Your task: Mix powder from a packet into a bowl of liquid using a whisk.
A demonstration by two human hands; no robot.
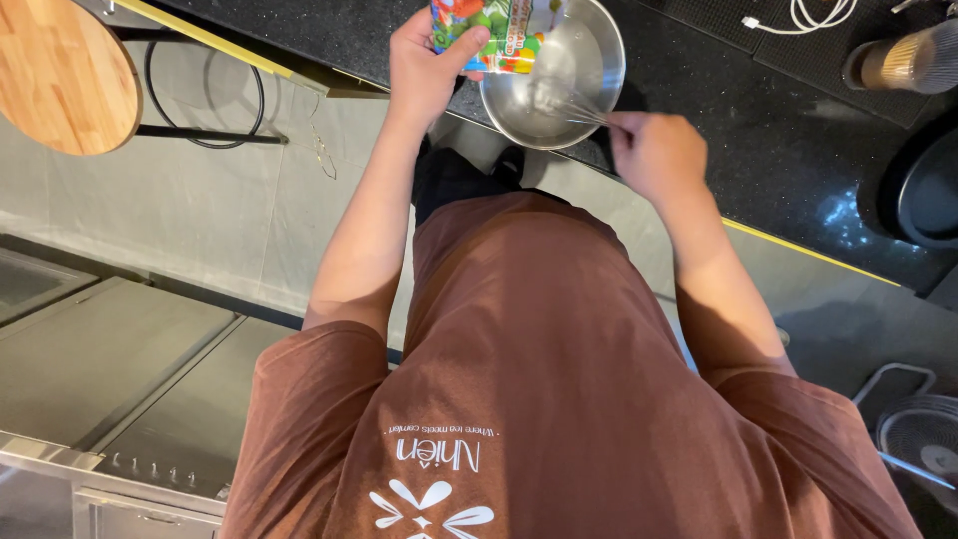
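At the top of the frame the left hand [424, 65] grips a tilted colourful carton [489, 30] over the steel bowl [599, 70] while the right hand [654, 150], closed on a whisk [569, 105], stirs, pouring unfinished

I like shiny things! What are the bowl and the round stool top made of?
The bowl looks like polished metal, probably steel: silvery with bright reflections. The round stool top looks like light wood: tan with visible grain lines.
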